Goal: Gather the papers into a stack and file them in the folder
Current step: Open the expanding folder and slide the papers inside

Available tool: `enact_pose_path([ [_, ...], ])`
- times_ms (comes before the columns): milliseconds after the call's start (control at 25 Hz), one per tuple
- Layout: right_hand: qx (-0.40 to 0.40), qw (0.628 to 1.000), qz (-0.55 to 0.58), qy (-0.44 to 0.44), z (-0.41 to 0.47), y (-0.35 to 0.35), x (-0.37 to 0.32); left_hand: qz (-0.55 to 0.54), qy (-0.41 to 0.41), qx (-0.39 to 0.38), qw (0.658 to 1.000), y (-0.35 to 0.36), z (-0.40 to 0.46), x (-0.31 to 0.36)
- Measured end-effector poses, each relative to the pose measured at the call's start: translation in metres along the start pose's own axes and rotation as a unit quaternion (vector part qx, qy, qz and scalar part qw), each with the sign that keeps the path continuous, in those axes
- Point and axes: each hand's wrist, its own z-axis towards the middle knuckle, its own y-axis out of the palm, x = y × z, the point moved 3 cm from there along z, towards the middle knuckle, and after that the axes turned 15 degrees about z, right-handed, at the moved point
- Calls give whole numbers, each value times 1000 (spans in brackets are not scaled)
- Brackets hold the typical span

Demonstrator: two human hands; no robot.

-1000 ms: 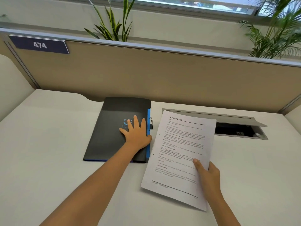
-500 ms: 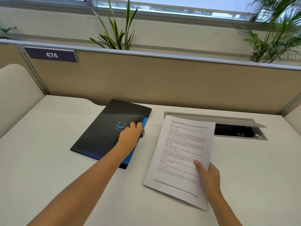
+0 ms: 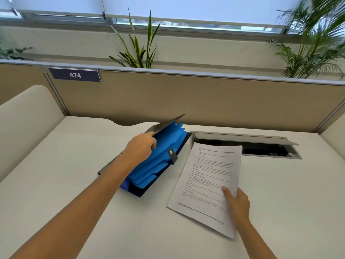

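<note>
Two jobs here, & one looks done: the papers [image 3: 209, 180] are in one neat stack. Right hand [image 3: 237, 204] pinches the stack's near right corner, thumb on top, holding it just above the desk [image 3: 56, 184], right of the folder [image 3: 158, 159]. Left hand [image 3: 141, 148] is curled around the dark cover's edge & lifts it up, so the blue pockets show. Folder sits mid desk, near the back edge, by the open cable hatch [image 3: 246, 144]. Left to do, I think: slide papers into a pocket, shut cover, snap the strap.
</note>
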Motion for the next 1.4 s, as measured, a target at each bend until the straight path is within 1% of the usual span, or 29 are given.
enact_pose_path([
  [200,-4,1000,4,20,-4,-6,0,74,-40,-22,996,-9,2,-12],
  [360,-28,996,35,72,-2,-11,2,91,-44,24,995,-12,-5,-18],
  [440,-38,993,53,100,0,-12,2,61,-41,42,996,-16,-9,-19],
  [560,-51,989,69,123,2,-14,1,14,-28,-2,1000,-18,-12,-18],
  [680,-59,987,78,131,3,-13,1,43,6,-27,999,-20,-14,-16],
  [760,-58,986,82,135,3,-13,1,50,21,-26,998,-21,-14,-15],
  [880,-58,983,92,147,3,-13,-1,59,9,14,998,-21,-15,-12],
  [1000,-57,981,96,159,4,-13,-3,106,-1,67,992,-22,-19,-10],
  [1080,-52,983,80,154,4,-14,-4,117,5,86,989,-23,-20,-10],
  [1200,-59,992,16,112,2,-12,-19,109,8,96,989,-26,-20,-10],
  [1320,-69,996,-43,45,2,-8,-59,97,7,99,990,-29,-20,-11],
  [1400,-64,996,-60,3,3,-8,-98,82,4,106,991,-31,-20,-15],
])
